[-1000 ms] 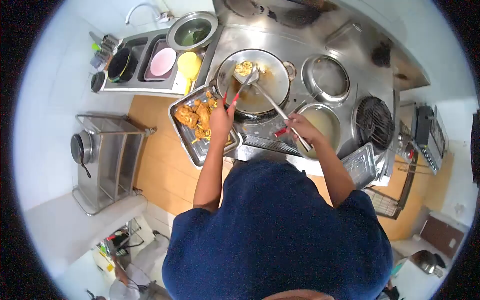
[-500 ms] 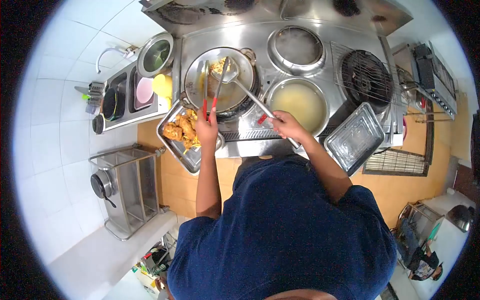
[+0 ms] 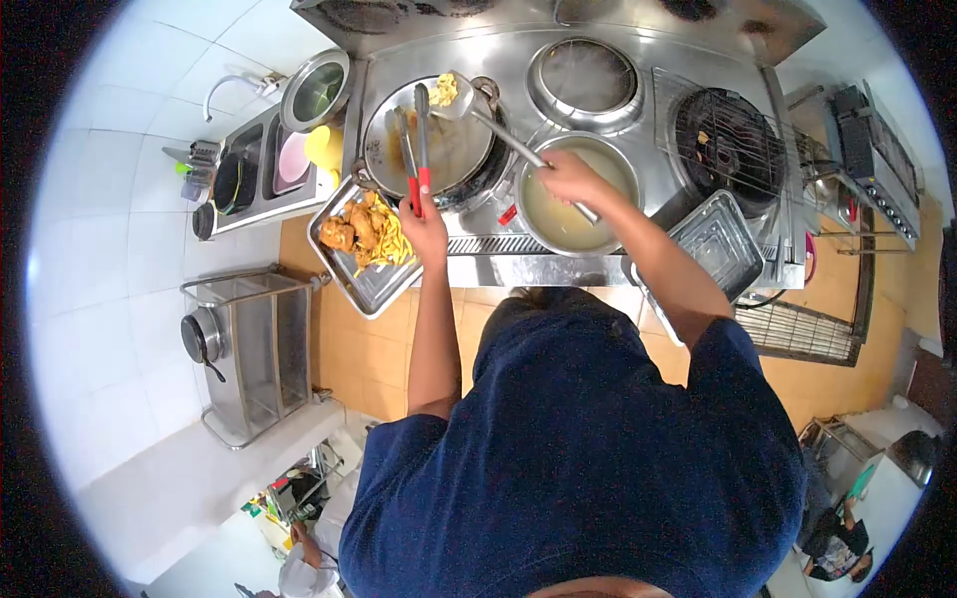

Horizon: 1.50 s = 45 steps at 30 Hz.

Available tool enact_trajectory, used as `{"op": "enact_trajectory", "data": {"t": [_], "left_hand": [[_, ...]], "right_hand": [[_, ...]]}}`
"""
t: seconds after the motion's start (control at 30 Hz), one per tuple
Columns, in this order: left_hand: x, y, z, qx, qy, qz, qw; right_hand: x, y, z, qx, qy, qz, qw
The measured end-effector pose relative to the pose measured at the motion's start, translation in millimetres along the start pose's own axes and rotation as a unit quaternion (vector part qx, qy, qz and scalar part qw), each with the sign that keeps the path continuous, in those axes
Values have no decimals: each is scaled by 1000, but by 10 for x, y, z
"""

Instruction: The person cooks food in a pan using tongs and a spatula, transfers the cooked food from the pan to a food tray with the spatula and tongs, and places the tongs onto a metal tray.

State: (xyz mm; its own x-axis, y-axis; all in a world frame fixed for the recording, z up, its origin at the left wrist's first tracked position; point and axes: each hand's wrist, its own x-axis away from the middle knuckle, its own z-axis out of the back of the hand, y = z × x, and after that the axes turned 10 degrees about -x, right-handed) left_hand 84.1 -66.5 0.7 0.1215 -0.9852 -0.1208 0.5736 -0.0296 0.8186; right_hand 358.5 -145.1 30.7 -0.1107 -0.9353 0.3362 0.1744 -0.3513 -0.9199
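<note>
My left hand (image 3: 427, 237) is closed round the red handles of metal tongs (image 3: 422, 130). The tips of the tongs are apart, above the wide pan (image 3: 384, 130) of brownish oil. My right hand (image 3: 573, 176) grips the long handle of a metal skimmer (image 3: 508, 140) above the pot of cloudy yellowish liquid (image 3: 558, 214). Pale yellow food pieces (image 3: 445, 90) sit in the skimmer's bowl at the far right rim of the pan. Below my left wrist, a metal tray (image 3: 369, 296) bears fried brown pieces (image 3: 344, 234) and yellow fries (image 3: 394, 239).
A covered-looking round pot (image 3: 585, 80) stands behind the liquid, beside a burner under a wire rack (image 3: 723, 140). Another metal tray (image 3: 723, 244) lies front right. At left is a sink (image 3: 261, 164) with a pink bowl (image 3: 293, 159). Other people are in the background.
The skimmer with food has moved up and right, from the middle of the pan to its far rim. The tongs have shifted with it. The camera view has tilted slightly.
</note>
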Motion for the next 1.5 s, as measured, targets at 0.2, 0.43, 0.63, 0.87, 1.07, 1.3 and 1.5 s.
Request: {"op": "enact_trajectory", "data": {"t": [0.2, 0.43, 0.63, 0.87, 1.07, 1.3, 1.5], "left_hand": [[187, 42, 165, 15, 84, -19, 996], [785, -174, 358, 31, 120, -6, 992], [1195, -66, 248, 69, 100, -16, 992], [1856, 667, -133, 138, -36, -16, 990], [2674, 1358, -853, 202, -214, 6, 956], [3477, 1782, -1559, 208, -357, -15, 911], [3721, 1691, -1755, 199, -446, -37, 872]], "right_hand": [[318, -107, -670, 485, 118, 138, 856], [800, -153, -835, 393, 145, 127, 899], [758, -56, -180, 72, 89, 184, 976], [1721, 154, 575, -249, 41, -4, 968], [2639, 987, 1410, -356, 47, -15, 933], [3343, 1329, 1826, -362, 176, -9, 916], [3662, 1495, 1885, -217, 243, -30, 945]]}}
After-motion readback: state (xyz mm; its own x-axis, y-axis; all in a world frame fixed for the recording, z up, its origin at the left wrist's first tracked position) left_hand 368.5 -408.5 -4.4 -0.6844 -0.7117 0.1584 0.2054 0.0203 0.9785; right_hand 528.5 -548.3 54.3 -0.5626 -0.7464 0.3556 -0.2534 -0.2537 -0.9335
